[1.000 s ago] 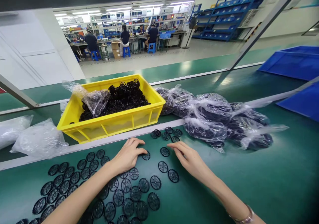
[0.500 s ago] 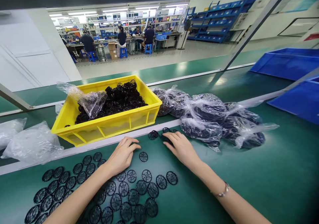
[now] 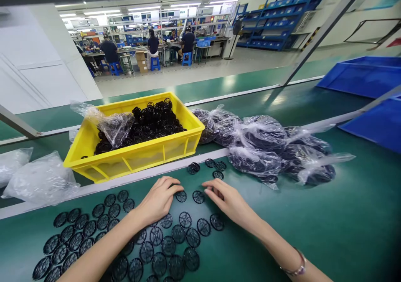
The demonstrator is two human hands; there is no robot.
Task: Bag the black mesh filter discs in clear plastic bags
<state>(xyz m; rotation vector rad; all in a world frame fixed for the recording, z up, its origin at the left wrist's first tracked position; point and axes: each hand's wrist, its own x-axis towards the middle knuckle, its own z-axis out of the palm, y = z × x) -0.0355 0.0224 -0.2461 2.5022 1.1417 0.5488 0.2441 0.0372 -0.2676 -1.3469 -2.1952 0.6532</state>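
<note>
The left grip and the right grip are open and holding nothing, palms down over the green desk — a black mesh disc lies just beside the left fingertips, a second disc just beside the right. More lie lower left; a yellow crate and clear plastic bags sit beyond.

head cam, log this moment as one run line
left hand: open, beside black mesh disc | right hand: open, beside another mesh disc | green mat: many discs spread | yellow crate: discs heaped inside
</note>
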